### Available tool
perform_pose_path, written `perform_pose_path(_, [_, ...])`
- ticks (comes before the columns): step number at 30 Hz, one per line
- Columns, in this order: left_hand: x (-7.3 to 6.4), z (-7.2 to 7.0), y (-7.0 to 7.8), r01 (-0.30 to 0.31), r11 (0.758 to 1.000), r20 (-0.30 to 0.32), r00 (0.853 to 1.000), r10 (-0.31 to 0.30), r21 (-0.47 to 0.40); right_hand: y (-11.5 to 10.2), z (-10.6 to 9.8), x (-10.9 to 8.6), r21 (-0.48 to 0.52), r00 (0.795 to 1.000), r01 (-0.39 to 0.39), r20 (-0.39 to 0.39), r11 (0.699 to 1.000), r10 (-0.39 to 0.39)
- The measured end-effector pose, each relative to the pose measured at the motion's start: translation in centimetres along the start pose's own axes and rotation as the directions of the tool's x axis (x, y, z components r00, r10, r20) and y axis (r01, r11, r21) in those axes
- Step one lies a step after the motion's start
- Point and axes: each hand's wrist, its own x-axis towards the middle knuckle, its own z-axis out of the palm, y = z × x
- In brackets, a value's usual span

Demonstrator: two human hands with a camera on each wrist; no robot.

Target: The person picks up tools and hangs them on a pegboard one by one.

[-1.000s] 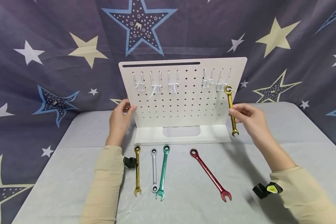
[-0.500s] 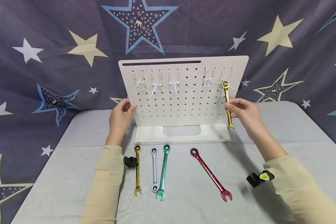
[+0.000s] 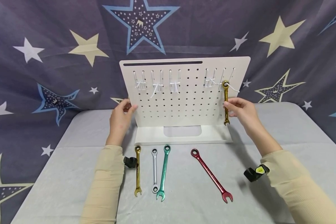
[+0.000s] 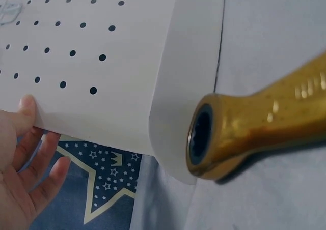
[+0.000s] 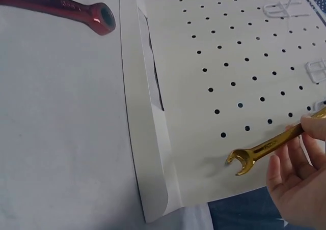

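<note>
Right hand (image 3: 242, 111) pinches gold wrench (image 3: 226, 94), upright before white pegboard (image 3: 168, 109); ring end looks threaded on rightmost hook (image 3: 235, 88), contact unclear. Left hand (image 3: 120, 120) grips pegboard's left edge, fingers partly hidden. Four more wrenches (image 3: 164, 171) on desk (image 3: 179, 189).

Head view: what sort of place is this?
Probably a staged tabletop work area: a white perforated pegboard, a shiny gold metal wrench at its right end, and a dark star-printed fabric backdrop.
</note>
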Motion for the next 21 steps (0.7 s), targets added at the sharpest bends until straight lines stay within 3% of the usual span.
perform_pose_path(13, [0.0, -0.1, 0.0, -0.007, 1.0, -0.011, 1.0, 0.007, 0.013, 1.2, 0.3, 1.2, -0.027, 0.999, 0.053, -0.007, 0.998, -0.053])
perform_pose_path(21, [0.0, -0.1, 0.1, -0.002, 1.0, -0.006, 1.0, 0.002, 0.029, 2.6, -0.9, 0.4, -0.212, 0.986, 0.167, 0.064, 0.963, -0.157])
